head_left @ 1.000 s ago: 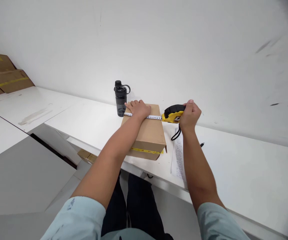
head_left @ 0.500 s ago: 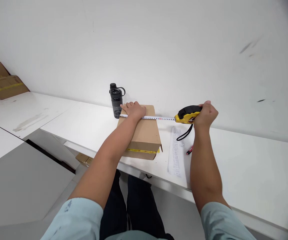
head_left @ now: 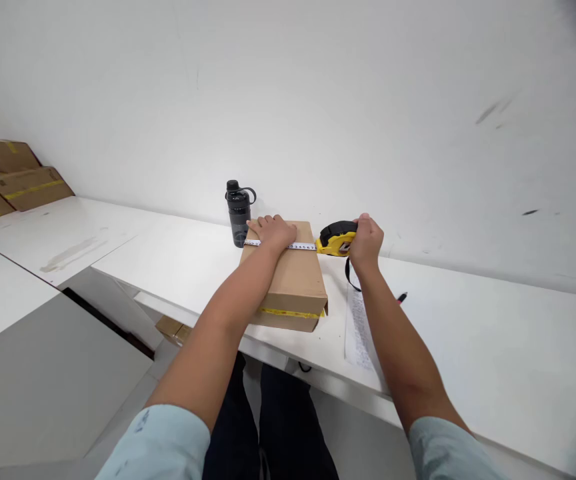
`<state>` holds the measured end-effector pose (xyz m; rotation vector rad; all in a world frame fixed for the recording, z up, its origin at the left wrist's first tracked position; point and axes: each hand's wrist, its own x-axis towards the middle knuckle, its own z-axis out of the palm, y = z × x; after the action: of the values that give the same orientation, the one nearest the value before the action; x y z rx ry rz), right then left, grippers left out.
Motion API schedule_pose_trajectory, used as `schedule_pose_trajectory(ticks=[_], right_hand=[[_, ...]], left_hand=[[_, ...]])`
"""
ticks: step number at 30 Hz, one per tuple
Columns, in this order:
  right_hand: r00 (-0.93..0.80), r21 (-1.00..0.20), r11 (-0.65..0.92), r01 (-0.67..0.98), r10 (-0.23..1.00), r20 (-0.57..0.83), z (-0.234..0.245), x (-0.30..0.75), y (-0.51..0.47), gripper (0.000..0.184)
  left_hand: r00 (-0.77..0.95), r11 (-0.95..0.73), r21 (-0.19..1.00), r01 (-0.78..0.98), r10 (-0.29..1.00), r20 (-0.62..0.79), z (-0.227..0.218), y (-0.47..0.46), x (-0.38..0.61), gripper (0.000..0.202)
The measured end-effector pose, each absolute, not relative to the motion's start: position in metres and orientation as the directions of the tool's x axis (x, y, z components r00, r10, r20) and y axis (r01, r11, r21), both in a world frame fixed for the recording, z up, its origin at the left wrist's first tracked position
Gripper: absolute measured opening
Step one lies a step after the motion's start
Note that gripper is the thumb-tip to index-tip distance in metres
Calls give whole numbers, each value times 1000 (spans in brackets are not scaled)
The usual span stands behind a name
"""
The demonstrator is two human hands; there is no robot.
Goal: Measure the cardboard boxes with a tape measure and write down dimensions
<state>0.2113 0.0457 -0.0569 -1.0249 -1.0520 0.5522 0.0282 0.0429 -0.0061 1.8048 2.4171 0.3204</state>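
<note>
A brown cardboard box (head_left: 298, 275) with yellow tape along its near side lies on the white table. My left hand (head_left: 275, 232) rests flat across its top, fingers spread, over the white blade (head_left: 302, 247) of a tape measure. The blade runs from the box's left edge to its right edge, partly covered by that hand. In my right hand (head_left: 367, 241) is the yellow and black tape measure (head_left: 335, 240), its case close against the box's right edge. A black wrist strap (head_left: 350, 275) dangles from the case.
Behind the box's far left corner stands a dark water bottle (head_left: 239, 215). A written sheet of paper (head_left: 359, 337) and a pen (head_left: 402, 298) lie on the table (head_left: 473, 320), partly behind my right forearm. Several cardboard boxes (head_left: 33, 190) are stacked at the far left, against the wall.
My right hand has moved left with the tape measure, and less blade now shows beyond the box. My left hand stays on the box. The whole view has shifted slightly.
</note>
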Motion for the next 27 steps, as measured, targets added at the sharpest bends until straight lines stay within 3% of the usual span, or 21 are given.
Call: schedule_pose_trajectory(ticks=[24,27], right_hand=[[422,-869,485,101,770,479,-57,214,45,51],[449,-859,497,122,744,495,-55,212,43,51]], left_hand=[[-283,260,255,931,957,57,-9,48,25,66],[-271,219,308,926,953,136,-8,46,25,56]])
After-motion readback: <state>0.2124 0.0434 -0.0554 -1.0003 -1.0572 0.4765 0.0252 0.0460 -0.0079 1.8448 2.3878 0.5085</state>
